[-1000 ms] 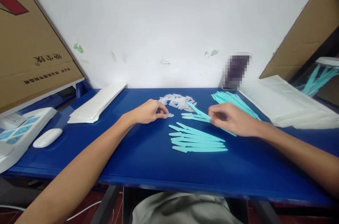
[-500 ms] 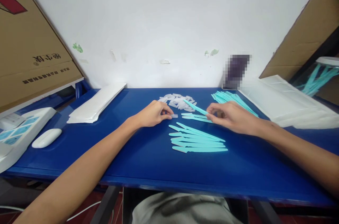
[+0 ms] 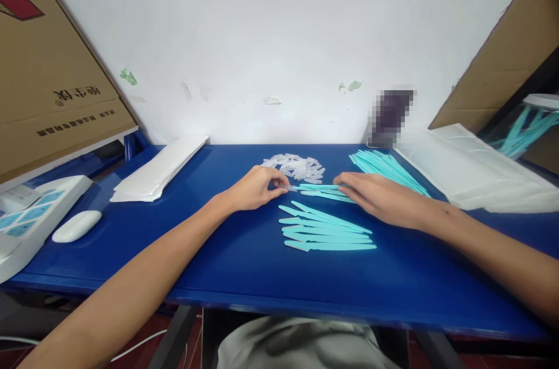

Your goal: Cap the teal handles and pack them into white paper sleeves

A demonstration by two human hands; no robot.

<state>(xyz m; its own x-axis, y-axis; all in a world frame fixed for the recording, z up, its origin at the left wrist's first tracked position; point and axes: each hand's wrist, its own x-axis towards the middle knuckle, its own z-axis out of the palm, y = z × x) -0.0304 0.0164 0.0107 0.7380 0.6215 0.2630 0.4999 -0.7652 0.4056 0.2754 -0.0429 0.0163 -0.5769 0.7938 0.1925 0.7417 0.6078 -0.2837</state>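
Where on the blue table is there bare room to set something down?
On the blue table, the strip between the nearest turquoise sticks and its front edge is bare, as is the patch between the white mouse and left forearm. Crowded: between left hand and right hand, and at the translucent pile.

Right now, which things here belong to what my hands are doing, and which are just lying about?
Belong to the job:
left hand, pinching a small clear piece
right hand, holding a turquoise stick
pile of clear pieces
laid-out sticks
stick heap

Probably just lying about:
white mouse
white stack at left
white sheets at right
cardboard box
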